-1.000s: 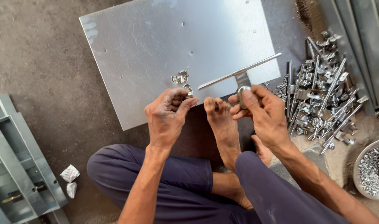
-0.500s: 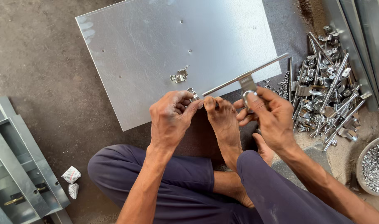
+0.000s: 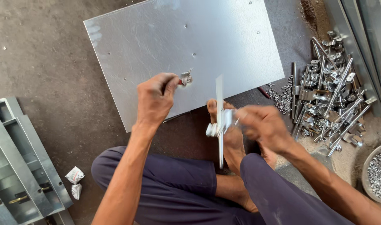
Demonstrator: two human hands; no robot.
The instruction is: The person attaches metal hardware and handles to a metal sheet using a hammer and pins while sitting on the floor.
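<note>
A flat sheet of galvanised metal (image 3: pixel 157 46) lies on the floor in front of me. My left hand (image 3: pixel 155 100) is closed near its front edge, fingertips pinching a small metal clip (image 3: pixel 186 78) that sits on the sheet. My right hand (image 3: pixel 263 125) is blurred and grips a metal bracket (image 3: pixel 217 127) fixed on a long thin metal rod (image 3: pixel 219 96), which stands nearly upright in the view. A bare foot (image 3: pixel 228 133) rests just behind the rod, at the sheet's edge.
A heap of metal rods and brackets (image 3: pixel 332 96) lies at the right, with loose screws (image 3: pixel 282 98) beside it. A bowl of small metal parts (image 3: pixel 378 173) sits at the far right. Grey metal frames (image 3: pixel 15 166) lie at lower left, next to crumpled paper (image 3: pixel 75 175).
The rod has swung from lying slantwise across the sheet to nearly upright. My left hand has moved up from beside the foot to the clip. My right hand has shifted lower.
</note>
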